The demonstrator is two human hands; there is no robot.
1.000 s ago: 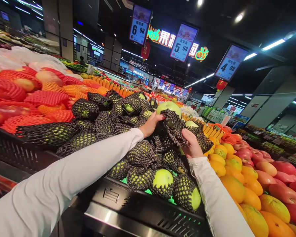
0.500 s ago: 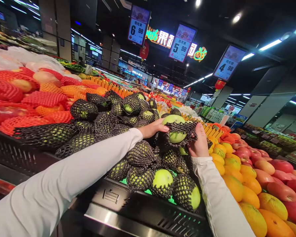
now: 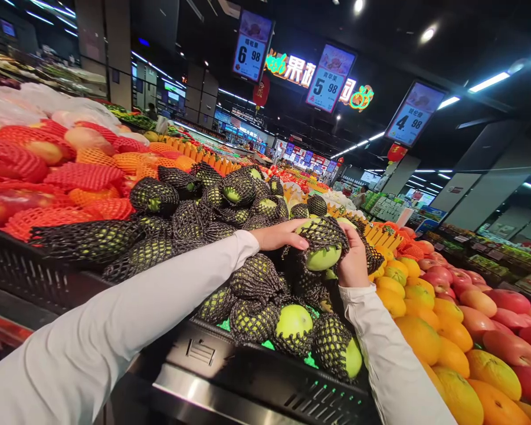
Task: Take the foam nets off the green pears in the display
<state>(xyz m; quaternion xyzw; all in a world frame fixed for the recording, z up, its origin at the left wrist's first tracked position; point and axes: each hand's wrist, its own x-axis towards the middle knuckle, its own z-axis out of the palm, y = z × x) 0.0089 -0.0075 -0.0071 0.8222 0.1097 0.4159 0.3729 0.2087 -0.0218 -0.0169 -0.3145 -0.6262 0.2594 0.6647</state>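
Between my two hands is a green apple [image 3: 324,258], partly covered by a black foam net [image 3: 322,232]. My left hand [image 3: 283,235] grips it from the left, thumb lying on the net. On the right side, my right hand [image 3: 353,260] is wrapped round the apple and the net's edge; some of its fingers are hidden behind. Below and left of my hands lies a pile of netted green apples [image 3: 256,276]. Near the front, one apple [image 3: 294,321] shows its bare top above its net.
A black crate [image 3: 265,366] with a slotted front holds the apples. Oranges [image 3: 418,337] and red apples [image 3: 504,330] are heaped to the right. Fruit in red and orange nets [image 3: 84,177] lies to the left. Price signs [image 3: 330,78] hang overhead.
The apple in my hands has turned, and the net now covers its upper part with bare skin showing below. My left hand has shifted slightly right, its thumb now across the net.
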